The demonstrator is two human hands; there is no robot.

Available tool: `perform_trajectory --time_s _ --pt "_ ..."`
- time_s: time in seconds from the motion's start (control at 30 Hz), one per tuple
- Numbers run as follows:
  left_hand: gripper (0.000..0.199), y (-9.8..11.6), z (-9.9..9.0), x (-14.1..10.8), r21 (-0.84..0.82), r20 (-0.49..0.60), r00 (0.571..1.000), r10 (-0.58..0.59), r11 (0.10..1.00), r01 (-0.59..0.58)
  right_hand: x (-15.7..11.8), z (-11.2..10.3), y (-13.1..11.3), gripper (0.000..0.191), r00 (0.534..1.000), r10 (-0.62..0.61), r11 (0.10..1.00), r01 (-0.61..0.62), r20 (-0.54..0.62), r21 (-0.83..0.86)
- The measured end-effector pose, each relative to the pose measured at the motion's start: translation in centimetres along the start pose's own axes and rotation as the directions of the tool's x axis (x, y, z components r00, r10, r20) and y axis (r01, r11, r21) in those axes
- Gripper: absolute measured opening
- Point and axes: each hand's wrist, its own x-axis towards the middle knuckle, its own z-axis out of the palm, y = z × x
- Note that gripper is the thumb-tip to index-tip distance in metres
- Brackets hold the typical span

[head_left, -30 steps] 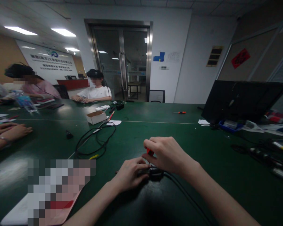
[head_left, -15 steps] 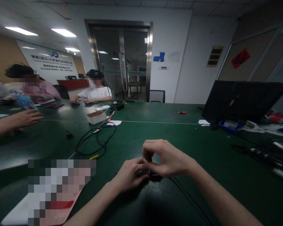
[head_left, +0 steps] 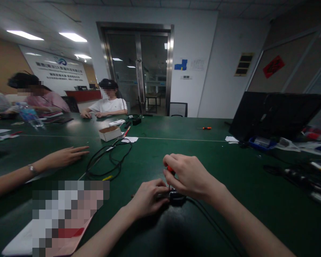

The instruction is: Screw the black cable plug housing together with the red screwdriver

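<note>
Watching through the head camera from my end, I had the long green table [head_left: 152, 153] filling most of the view. A big black screen [head_left: 275, 116] stood on the right, angled away from the work, probably so the middle had some elbow room. Near my left edge lay a pink-and-white folder [head_left: 21, 237], partly blurred out. Past it was a loose loop of black cable [head_left: 118, 167], just sort of parked there, with a co-worker's hand [head_left: 66, 155] flat-ish and near it, fingers stretched out, nothing in them that I could make out.

Then the two hands I cared about. The left hand [head_left: 147, 196] lay low on the table with its fingers bent around the left end of a black block [head_left: 177, 199], I'd guess to stop it skating about. The block sat on the table right under both hands, a dark cord [head_left: 203, 210] trailing off toward the bottom right. The right hand [head_left: 191, 175] was arched above, pinching a red-handled screwdriver [head_left: 171, 169] between thumb and fingers. Its thin shaft stood roughly upright on the block, which I figured kept the push straight down. Couldn't see the tip properly, though.
</note>
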Motion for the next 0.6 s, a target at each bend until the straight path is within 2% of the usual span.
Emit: perform_trajectory --time_s 0.13,0.33,0.6 --pt "0.023 0.10 -0.16 0.00 0.027 0.011 1.000 -0.016 1.000 0.015 -0.04 0.12 0.03 0.031 0.999 0.051 0.993 -0.051 0.004 -0.107" --pt "0.024 0.20 -0.34 -0.02 0.011 0.019 1.000 -0.008 1.000 0.008 0.12 0.42 0.37 0.019 0.998 0.066 0.995 -0.064 0.017 -0.078" --pt "0.016 0.27 -0.34 -0.01 -0.019 0.002 1.000 0.000 1.000 0.000 0.01 0.26 0.64 0.021 0.999 -0.003 0.997 -0.001 0.049 0.075"
